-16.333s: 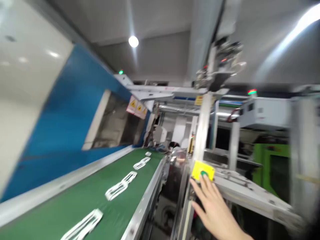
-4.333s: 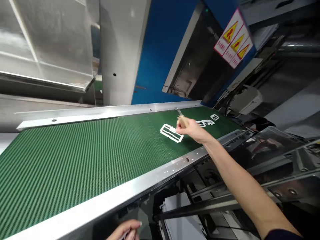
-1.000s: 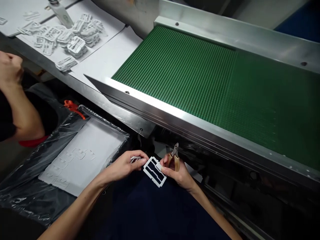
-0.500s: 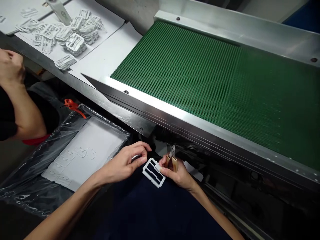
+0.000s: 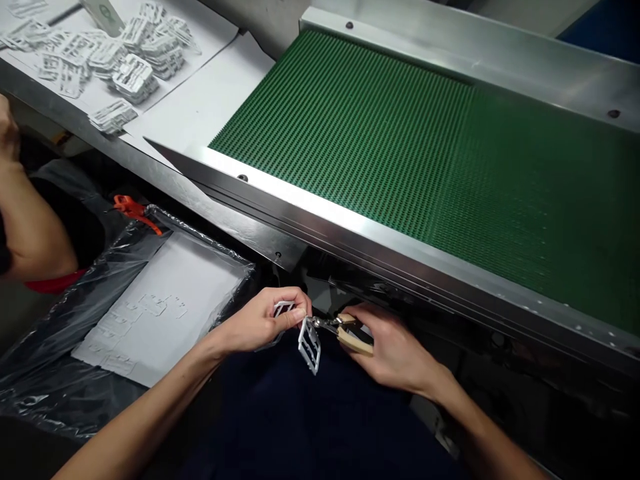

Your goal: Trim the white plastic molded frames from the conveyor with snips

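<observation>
left hand: fingers pinched on the top edge of a white plastic frame; a second small white piece sits tucked under the fingers, cannot tell exactly what it is
white plastic frame: hangs edge-on and near upright between both hands, over the dark blue lap, below the near rail of the conveyor
right hand: closed around the tan handles of small cutters; fingers wrapped, thumb on top
small cutters: metal nose points left and touches the frame's upper corner, right beside the left fingertips; cannot tell whether the blades are closed
conveyor belt: green ribbed surface, runs across the upper right, well above the hands
conveyor rail: shiny metal edge along the near side of the belt, with bolts
lined bin: left of the hands, clear plastic liner, white sheet inside with a few flat white parts lying on it
orange clip: at the far edge of the bin liner
table: upper left, covered in white paper, butts against the belt's end
parts pile: heaps of white frames on that table, well apart from the hands
co-worker's arm: far left edge, bare forearm bent, dark sleeve, red strip below the elbow; hand mostly out of frame
</observation>
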`<action>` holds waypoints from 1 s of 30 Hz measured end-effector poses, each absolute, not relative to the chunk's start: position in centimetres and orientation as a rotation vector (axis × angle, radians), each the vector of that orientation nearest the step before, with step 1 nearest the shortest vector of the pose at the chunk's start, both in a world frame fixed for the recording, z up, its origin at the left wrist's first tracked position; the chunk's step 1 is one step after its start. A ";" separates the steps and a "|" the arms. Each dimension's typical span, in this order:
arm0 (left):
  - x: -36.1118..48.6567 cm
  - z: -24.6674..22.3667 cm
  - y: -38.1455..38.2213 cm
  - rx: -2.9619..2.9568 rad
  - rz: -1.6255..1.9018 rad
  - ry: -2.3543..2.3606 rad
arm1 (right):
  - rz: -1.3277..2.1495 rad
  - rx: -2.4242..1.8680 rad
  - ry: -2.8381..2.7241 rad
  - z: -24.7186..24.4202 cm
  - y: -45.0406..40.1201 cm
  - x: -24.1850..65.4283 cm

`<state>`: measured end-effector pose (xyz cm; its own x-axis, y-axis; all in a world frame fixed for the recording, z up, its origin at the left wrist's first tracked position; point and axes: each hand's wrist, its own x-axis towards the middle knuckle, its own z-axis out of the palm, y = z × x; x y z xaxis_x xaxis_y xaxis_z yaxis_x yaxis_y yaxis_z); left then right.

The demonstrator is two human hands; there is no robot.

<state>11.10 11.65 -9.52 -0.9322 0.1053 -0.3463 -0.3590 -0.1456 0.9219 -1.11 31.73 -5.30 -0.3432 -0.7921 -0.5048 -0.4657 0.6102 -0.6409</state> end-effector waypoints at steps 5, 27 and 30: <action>10.4 -8.9 12.1 -0.233 2.073 1.875 | -0.091 -1.144 2.046 -2.2 32.1 -2.7; 7.9 -7.3 13.6 -0.091 1.854 2.005 | 0.486 -1.569 2.026 3.5 28.8 -3.9; 7.9 -7.5 13.6 -0.093 1.846 1.999 | 0.436 -1.533 2.008 3.2 28.8 -4.1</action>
<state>7.86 13.62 -7.53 -0.9112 0.2278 -0.3433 -0.3241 0.1182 0.9386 -4.14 28.77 3.24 -0.1805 -0.7678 -0.6148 -0.9535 0.2900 -0.0822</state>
